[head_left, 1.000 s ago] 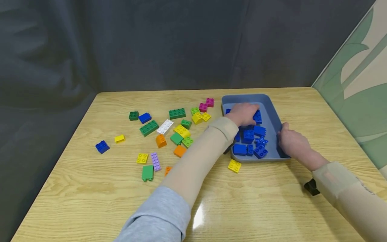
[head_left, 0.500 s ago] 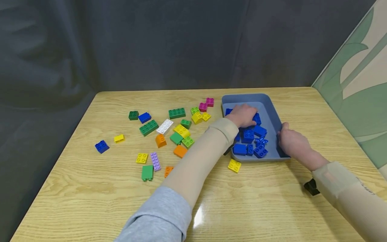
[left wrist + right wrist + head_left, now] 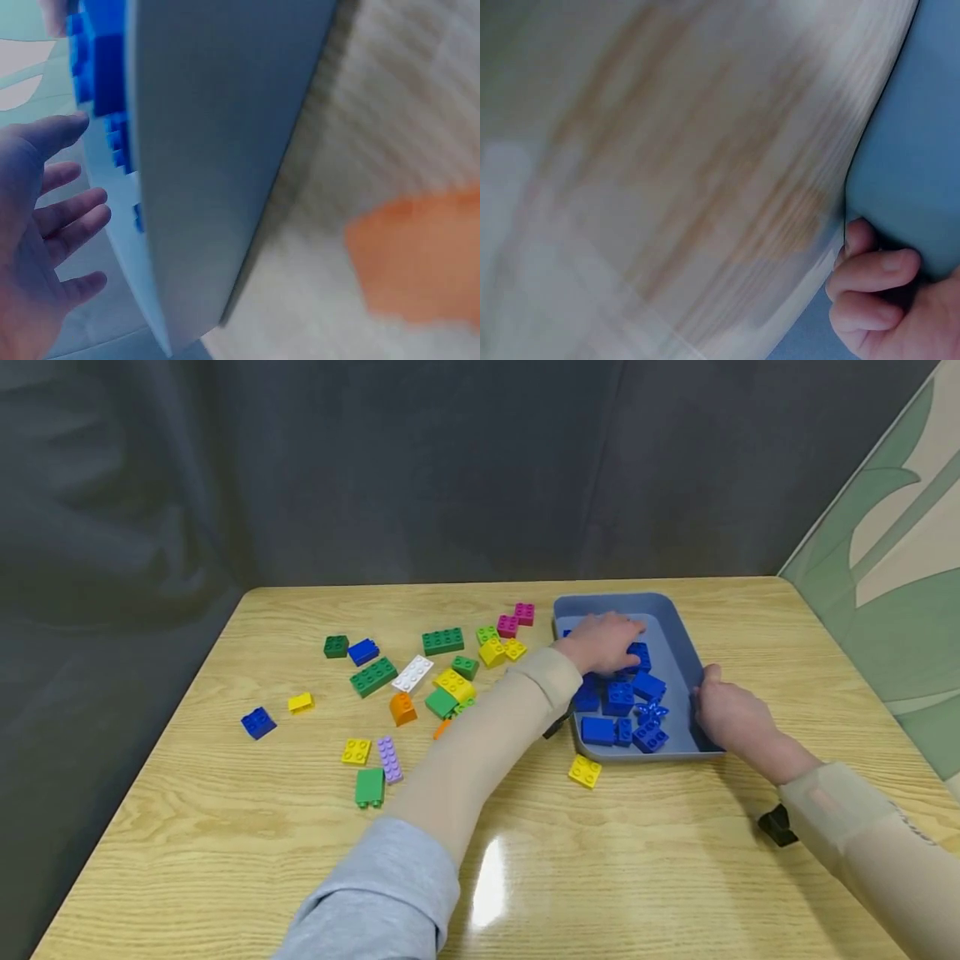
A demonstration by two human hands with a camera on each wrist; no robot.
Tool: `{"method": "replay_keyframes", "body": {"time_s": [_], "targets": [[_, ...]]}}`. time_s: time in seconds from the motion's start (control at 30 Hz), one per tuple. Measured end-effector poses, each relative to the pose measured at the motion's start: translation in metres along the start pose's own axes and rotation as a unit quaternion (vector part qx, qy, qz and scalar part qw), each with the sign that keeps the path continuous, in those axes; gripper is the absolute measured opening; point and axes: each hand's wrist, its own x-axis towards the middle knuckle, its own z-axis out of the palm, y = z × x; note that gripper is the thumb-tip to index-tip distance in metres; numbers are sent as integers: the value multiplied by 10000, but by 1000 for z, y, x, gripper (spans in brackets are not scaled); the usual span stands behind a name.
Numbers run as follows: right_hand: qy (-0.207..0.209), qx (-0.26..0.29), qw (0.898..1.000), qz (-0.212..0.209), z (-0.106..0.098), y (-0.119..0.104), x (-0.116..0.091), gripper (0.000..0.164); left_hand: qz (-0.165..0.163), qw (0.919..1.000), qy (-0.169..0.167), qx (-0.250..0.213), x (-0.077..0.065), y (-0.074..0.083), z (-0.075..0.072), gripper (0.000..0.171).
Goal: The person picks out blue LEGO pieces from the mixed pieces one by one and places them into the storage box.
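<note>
A blue-grey tray (image 3: 611,602) stands at the right of the table with several blue bricks (image 3: 618,697) in its near and left parts. My left hand (image 3: 600,643) hovers inside the tray above the bricks. In the left wrist view the fingers of that hand (image 3: 52,225) are spread, with nothing held, beyond the tray's outer wall (image 3: 214,150). My right hand (image 3: 731,714) grips the tray's right rim near the front corner. The right wrist view shows its fingers curled (image 3: 874,270) at the tray's edge.
Loose bricks in green, yellow, orange, white, purple and pink lie left of the tray, among them a white brick (image 3: 412,674). Two blue bricks, one at the far left (image 3: 258,723), lie there too. A yellow brick (image 3: 584,772) sits by the tray's front edge.
My left hand stays over the tray; its fingers have spread and its forearm has shifted slightly left, now covering a near orange brick. The right hand keeps its hold on the rim.
</note>
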Motion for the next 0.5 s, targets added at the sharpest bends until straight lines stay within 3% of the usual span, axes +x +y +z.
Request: {"method": "replay_keyframes", "body": {"time_s": [0.23,0.5], "targets": [[-21,50,10000,-30,2,1,2,34,370,9987,358,20,-24,-17,-11,56],[55,48,9999,-79,5,3,4,36,889,9928,765,257,-65,-41,-11,54]]}}
